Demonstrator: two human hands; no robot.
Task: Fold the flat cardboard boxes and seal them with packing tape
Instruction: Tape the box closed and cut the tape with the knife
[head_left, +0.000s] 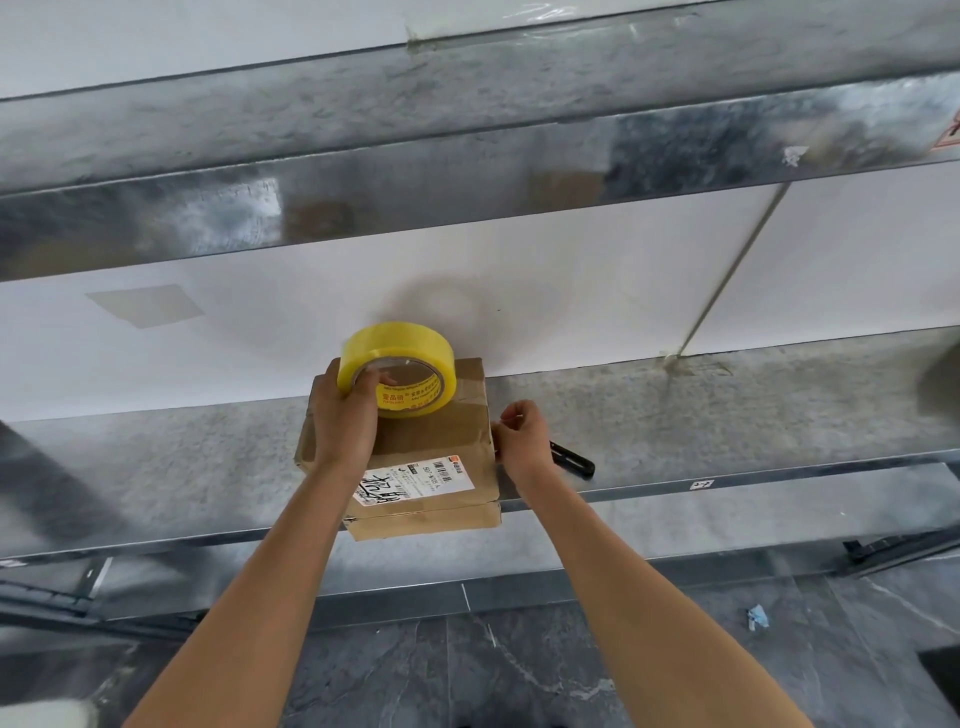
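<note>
Gripping the tape roll (415, 401) over the box (431, 439), far end, in my left hand (345, 415); my right hand (522, 435) pinches at its right edge, on what I cannot tell; box folded, sealing apparently unfinished.

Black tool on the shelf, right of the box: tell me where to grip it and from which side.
Take the black tool by its exposed long body, from above and from the right, fingers across its narrow width. It lies flat on the metal shelf, slanted, and its left end is hidden behind the right hand beside the cardboard box, so that side looks blocked.
</note>
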